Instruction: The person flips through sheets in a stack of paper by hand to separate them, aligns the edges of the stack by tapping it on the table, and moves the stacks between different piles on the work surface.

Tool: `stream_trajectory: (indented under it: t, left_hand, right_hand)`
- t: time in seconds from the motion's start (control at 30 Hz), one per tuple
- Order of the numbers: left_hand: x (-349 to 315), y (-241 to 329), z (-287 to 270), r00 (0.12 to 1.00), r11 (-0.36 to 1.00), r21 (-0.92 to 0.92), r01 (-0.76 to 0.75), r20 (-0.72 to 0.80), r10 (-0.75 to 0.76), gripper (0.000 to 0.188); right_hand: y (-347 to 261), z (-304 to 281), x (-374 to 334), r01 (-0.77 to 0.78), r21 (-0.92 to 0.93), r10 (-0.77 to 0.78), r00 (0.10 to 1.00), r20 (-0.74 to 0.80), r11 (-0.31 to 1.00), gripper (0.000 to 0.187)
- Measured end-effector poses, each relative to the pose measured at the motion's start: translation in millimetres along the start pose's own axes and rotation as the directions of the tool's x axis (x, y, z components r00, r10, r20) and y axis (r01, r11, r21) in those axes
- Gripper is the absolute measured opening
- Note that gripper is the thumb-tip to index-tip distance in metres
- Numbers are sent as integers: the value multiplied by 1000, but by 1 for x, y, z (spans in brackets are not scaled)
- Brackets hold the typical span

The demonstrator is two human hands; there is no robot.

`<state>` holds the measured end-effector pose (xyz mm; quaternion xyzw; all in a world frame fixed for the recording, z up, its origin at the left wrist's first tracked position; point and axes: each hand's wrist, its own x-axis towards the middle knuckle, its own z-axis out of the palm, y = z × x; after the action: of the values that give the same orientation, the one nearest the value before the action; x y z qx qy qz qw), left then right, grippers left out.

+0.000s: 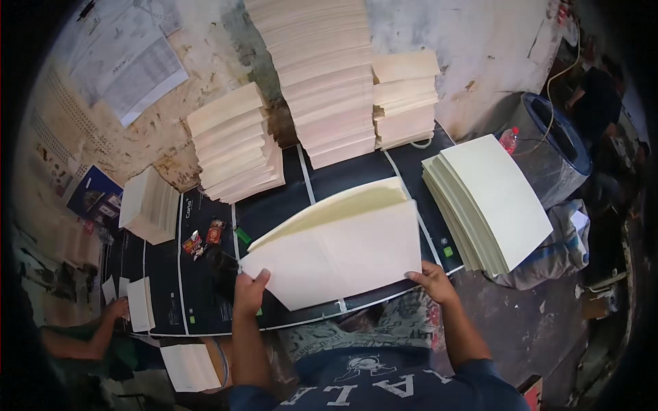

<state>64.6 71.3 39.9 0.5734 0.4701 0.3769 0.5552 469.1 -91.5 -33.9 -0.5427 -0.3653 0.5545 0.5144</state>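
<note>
Paper [336, 257], gaping at top, left hand [251, 292] and right hand [434, 282] pinching its ends (thumbs uppermost), tall stack [325, 89] behind.

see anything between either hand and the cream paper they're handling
No, nothing visible: the left hand already grips the cream paper by its left edge, and the right hand by its lower right corner.
</note>
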Motion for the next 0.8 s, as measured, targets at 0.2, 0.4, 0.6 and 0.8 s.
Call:
stream_trajectory:
  t: [0.2, 0.4, 0.6, 0.8]
  left_hand:
    - [-29, -11, 12, 990, 962, -259, -84, 90, 111, 56]
    - [-25, -39, 36, 980, 961, -212, -179, 44, 192, 72]
    - [-1, -28, 43, 997, 939, -339, -64, 8, 71, 36]
    - [-7, -44, 30, 972, 955, -191, -228, 13, 235, 42]
  right_hand:
    - [-49, 10, 13, 276, -264, -299, 953, -48, 924, 85]
    - [-54, 32, 35, 286, -276, -322, 942, -94, 917, 88]
    - [-51, 19, 55, 194, -24, -195, 978, -80, 981, 59]
    - [-49, 24, 39, 341, -27, -342, 930, -134, 940, 54]
